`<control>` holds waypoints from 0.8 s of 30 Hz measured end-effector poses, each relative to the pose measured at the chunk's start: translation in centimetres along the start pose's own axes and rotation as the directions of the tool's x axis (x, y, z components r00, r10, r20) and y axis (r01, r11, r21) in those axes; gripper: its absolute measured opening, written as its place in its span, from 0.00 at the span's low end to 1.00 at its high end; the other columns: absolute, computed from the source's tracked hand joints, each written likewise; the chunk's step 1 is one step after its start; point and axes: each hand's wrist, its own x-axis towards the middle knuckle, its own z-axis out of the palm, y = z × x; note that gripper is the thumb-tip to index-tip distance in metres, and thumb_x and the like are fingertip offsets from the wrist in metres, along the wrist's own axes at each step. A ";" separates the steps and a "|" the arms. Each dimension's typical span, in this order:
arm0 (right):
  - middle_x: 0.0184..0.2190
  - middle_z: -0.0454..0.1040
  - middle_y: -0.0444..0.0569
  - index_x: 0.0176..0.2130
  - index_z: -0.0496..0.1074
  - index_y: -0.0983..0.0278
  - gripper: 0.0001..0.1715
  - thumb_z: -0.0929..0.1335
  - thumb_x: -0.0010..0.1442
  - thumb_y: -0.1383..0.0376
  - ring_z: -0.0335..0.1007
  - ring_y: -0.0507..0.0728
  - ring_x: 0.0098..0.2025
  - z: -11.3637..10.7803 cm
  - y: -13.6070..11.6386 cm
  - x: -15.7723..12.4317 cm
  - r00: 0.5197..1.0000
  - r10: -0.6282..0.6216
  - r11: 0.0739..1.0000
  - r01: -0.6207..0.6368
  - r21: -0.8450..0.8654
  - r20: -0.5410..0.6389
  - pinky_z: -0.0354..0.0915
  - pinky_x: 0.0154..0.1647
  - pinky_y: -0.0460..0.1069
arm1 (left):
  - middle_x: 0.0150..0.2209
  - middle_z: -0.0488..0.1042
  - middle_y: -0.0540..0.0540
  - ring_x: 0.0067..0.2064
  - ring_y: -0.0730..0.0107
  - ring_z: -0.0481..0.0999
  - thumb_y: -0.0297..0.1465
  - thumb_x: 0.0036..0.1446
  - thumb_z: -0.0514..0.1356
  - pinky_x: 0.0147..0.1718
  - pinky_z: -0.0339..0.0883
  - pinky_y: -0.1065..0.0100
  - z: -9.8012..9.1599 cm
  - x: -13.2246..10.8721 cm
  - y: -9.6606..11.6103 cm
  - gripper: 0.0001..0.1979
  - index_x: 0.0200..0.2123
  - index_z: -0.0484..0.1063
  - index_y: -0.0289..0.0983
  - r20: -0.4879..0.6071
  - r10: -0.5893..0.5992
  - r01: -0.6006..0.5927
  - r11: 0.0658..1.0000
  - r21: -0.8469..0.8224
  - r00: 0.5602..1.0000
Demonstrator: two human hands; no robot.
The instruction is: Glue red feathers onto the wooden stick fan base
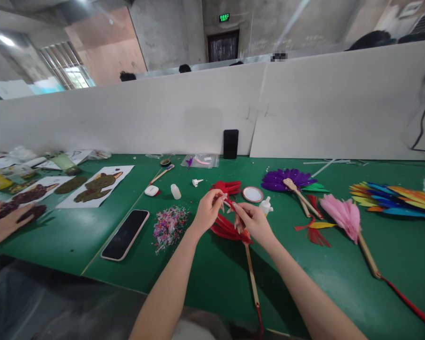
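Note:
Above a fan of red feathers [226,229], my left hand [208,208] and my right hand [254,222] meet, both with fingers pinched. Between their fingertips is a slim red feather [229,202], mostly covered by the fingers. The fan lies on the green table, its wooden handle [251,274] pointing toward me and ending in a red cord. My right hand hides part of the fan's base. Loose red feathers [230,186] lie just behind my hands. A round lid with a red rim [252,194] and a white glue bottle [266,206] sit beyond my right hand.
Colourful sequins [170,226] are heaped left of my hands, beside a phone [125,235] and a small bottle [175,191]. Purple [288,180], pink [342,215] and multicoloured [393,198] feather fans lie right. Another person's hand [12,222] works far left. A white partition [127,120] stands behind.

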 end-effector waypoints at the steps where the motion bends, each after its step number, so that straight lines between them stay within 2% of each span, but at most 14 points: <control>1: 0.13 0.68 0.40 0.31 0.72 0.65 0.23 0.66 0.56 0.47 0.62 0.48 0.12 0.0 0.0 0.0 1.000 0.000 1.000 0.000 -0.002 -0.004 0.59 0.12 0.43 | 0.25 0.69 0.51 0.26 0.73 0.71 0.37 0.61 0.53 0.29 0.66 0.71 0.0 0.0 0.0 0.10 0.35 0.67 0.37 0.001 -0.001 0.001 1.000 -0.003 1.000; 9: 0.13 0.69 0.41 0.33 0.72 0.64 0.22 0.65 0.59 0.48 0.65 0.51 0.12 -0.2 0.6 -0.1 0.998 -0.058 0.993 0.055 -0.107 -0.027 0.60 0.13 0.44 | 0.25 0.69 0.52 0.25 0.73 0.69 0.39 0.58 0.57 0.26 0.63 0.72 0.0 -0.1 0.3 0.11 0.34 0.67 0.37 0.011 -0.032 0.032 0.999 0.019 0.999; 15: 0.14 0.70 0.42 0.32 0.74 0.62 0.18 0.65 0.60 0.51 0.65 0.53 0.12 -0.4 0.8 -0.2 0.986 -0.155 0.971 0.143 -0.193 -0.052 0.60 0.14 0.46 | 0.23 0.68 0.53 0.26 0.72 0.71 0.38 0.62 0.53 0.30 0.65 0.71 0.0 0.0 0.2 0.10 0.34 0.66 0.38 0.049 -0.042 0.041 0.999 0.018 0.998; 24: 0.14 0.69 0.43 0.31 0.72 0.61 0.17 0.64 0.61 0.52 0.66 0.54 0.13 -0.5 0.8 -0.2 0.982 -0.180 0.947 0.157 -0.280 -0.058 0.61 0.15 0.48 | 0.23 0.67 0.52 0.25 0.73 0.70 0.36 0.64 0.47 0.31 0.66 0.70 0.1 0.0 -0.2 0.13 0.35 0.68 0.37 0.007 -0.014 0.014 1.000 -0.011 1.000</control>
